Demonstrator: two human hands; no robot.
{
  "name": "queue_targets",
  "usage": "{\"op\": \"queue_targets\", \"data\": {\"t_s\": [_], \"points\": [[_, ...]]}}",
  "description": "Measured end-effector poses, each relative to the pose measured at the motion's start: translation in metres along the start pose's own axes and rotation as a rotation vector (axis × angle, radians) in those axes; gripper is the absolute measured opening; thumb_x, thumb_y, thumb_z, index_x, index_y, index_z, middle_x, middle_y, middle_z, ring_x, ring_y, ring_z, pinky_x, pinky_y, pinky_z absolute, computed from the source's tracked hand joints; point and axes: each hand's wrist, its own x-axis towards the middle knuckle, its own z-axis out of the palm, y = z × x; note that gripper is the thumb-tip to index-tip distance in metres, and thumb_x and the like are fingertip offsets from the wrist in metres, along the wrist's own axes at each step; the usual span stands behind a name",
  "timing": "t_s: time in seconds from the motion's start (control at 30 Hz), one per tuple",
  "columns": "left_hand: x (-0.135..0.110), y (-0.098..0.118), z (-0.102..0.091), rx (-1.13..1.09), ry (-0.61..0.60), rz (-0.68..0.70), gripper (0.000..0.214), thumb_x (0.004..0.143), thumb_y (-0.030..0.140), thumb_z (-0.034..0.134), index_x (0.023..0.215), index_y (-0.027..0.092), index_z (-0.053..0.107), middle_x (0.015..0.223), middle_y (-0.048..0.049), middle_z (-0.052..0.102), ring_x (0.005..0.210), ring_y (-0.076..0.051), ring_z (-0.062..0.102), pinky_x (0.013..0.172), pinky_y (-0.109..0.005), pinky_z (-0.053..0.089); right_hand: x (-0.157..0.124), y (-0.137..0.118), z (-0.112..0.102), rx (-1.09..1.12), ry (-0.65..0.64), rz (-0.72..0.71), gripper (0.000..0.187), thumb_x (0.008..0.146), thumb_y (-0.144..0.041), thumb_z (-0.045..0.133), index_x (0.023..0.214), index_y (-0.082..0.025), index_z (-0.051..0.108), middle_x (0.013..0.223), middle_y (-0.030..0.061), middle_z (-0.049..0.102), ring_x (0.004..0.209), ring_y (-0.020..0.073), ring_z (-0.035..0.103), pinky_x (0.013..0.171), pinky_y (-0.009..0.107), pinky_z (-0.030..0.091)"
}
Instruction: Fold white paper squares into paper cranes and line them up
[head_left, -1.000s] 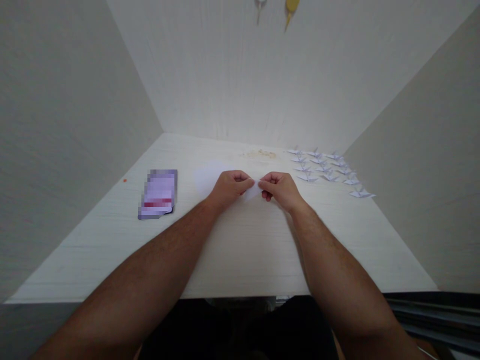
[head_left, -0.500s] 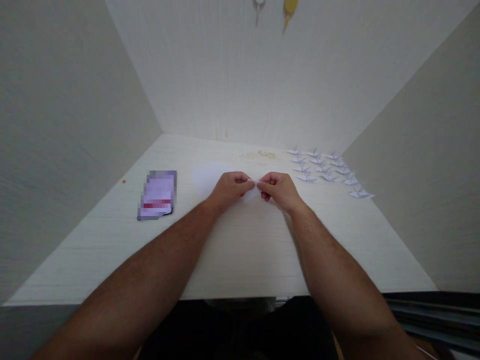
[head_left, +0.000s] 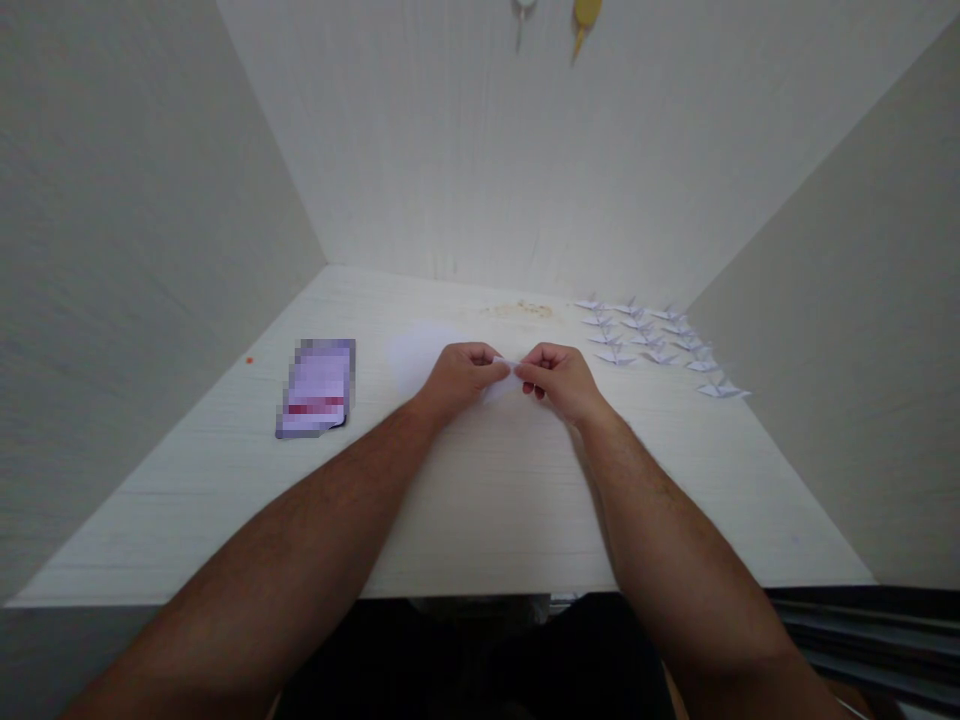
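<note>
A small piece of folded white paper (head_left: 498, 384) is pinched between my two hands above the middle of the table. My left hand (head_left: 466, 374) is closed on its left side, thumb on top. My right hand (head_left: 556, 376) grips the opposite side between thumb and forefinger, its other fingers curled below. The fingers hide much of the paper, so its folds cannot be made out. To the right, several white folded paper cranes (head_left: 637, 325) stand in rows on the white table (head_left: 495, 500).
A phone with a pixelated screen (head_left: 319, 385) lies on the left. An orange speck (head_left: 250, 360) is farther left, and brownish stains (head_left: 529, 310) mark the back. Pale walls enclose three sides; a yellow hook (head_left: 586, 15) hangs on the back wall.
Both hands stay in nearly the same place with the paper. Its lower part shows a little less below the fingers, and the right fingers have shifted slightly.
</note>
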Motion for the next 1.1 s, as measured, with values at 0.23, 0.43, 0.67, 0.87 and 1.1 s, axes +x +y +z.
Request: {"op": "queue_targets", "data": {"t_s": [0.23, 0.43, 0.67, 0.87, 1.1], "points": [[0.0, 0.002, 0.0, -0.034, 0.01, -0.035, 0.02, 0.064, 0.033, 0.074, 0.066, 0.016, 0.063, 0.052, 0.0047, 0.054, 0.043, -0.006, 0.041, 0.043, -0.021, 0.03, 0.001, 0.0, -0.007, -0.053, 0.023, -0.006, 0.029, 0.063, -0.034, 0.081, 0.059, -0.018, 0.058, 0.048, -0.0023, 0.059, 0.042, 0.0074, 0.048, 0.042, 0.02, 0.031], [-0.001, 0.003, -0.003, 0.007, 0.039, -0.009, 0.02, 0.063, 0.033, 0.072, 0.064, 0.016, 0.063, 0.052, 0.0049, 0.052, 0.044, -0.007, 0.04, 0.044, -0.021, 0.029, 0.001, -0.001, -0.011, 0.024, -0.042, 0.066, 0.023, 0.066, -0.034, 0.079, 0.065, -0.016, 0.067, 0.059, 0.0037, 0.069, 0.046, 0.0104, 0.058, 0.044, 0.022, 0.043], [-0.001, 0.004, -0.005, 0.022, 0.026, -0.002, 0.021, 0.065, 0.034, 0.073, 0.065, 0.016, 0.063, 0.053, 0.0052, 0.052, 0.046, -0.007, 0.04, 0.045, -0.021, 0.029, 0.001, -0.003, -0.012, 0.072, 0.016, 0.065, 0.026, 0.063, -0.034, 0.082, 0.06, -0.017, 0.062, 0.056, 0.002, 0.067, 0.045, 0.0097, 0.057, 0.042, 0.021, 0.041], [0.0, 0.003, -0.005, 0.024, 0.002, 0.022, 0.021, 0.069, 0.035, 0.073, 0.067, 0.016, 0.063, 0.05, 0.006, 0.051, 0.045, -0.006, 0.037, 0.047, -0.022, 0.03, 0.0, -0.001, -0.009, 0.08, -0.088, 0.1, 0.023, 0.068, -0.035, 0.078, 0.067, -0.016, 0.067, 0.065, 0.0053, 0.072, 0.05, 0.0107, 0.06, 0.044, 0.022, 0.042], [0.004, -0.003, -0.002, -0.056, 0.009, 0.047, 0.027, 0.074, 0.042, 0.071, 0.074, 0.017, 0.063, 0.051, 0.0026, 0.058, 0.044, -0.008, 0.044, 0.046, -0.022, 0.031, 0.0, -0.002, -0.002, 0.087, -0.012, 0.056, 0.023, 0.069, -0.037, 0.075, 0.065, -0.017, 0.066, 0.065, 0.0045, 0.071, 0.05, 0.0103, 0.059, 0.045, 0.022, 0.043]]}}
